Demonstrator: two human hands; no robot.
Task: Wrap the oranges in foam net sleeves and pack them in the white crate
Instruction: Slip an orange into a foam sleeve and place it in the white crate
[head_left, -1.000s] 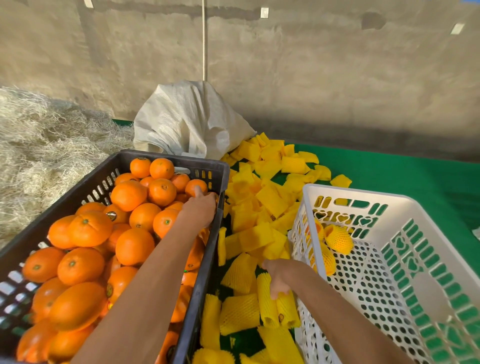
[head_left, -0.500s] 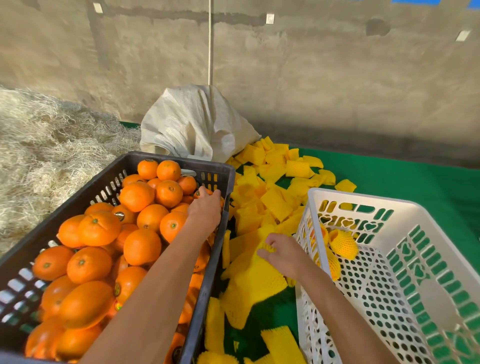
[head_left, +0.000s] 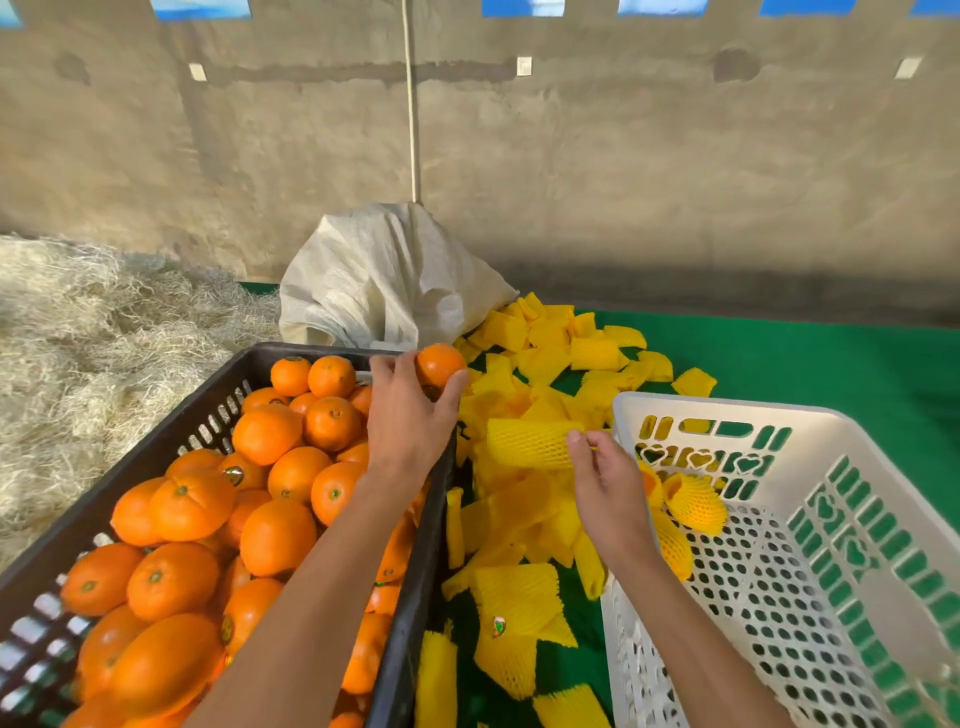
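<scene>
Our left hand (head_left: 410, 415) cups a firm orange (head_left: 440, 365) above the black crate (head_left: 156, 467); right hand (head_left: 605, 483) pinches the soft, stretchy sleeve (head_left: 530, 443) by its rim.

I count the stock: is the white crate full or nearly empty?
Nearly empty: the white crate holds only a few wrapped oranges in one corner; bare floor elsewhere.

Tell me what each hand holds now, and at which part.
The left hand grips an orange around its near side. The right hand pinches a yellow foam net sleeve at its right end.
</scene>
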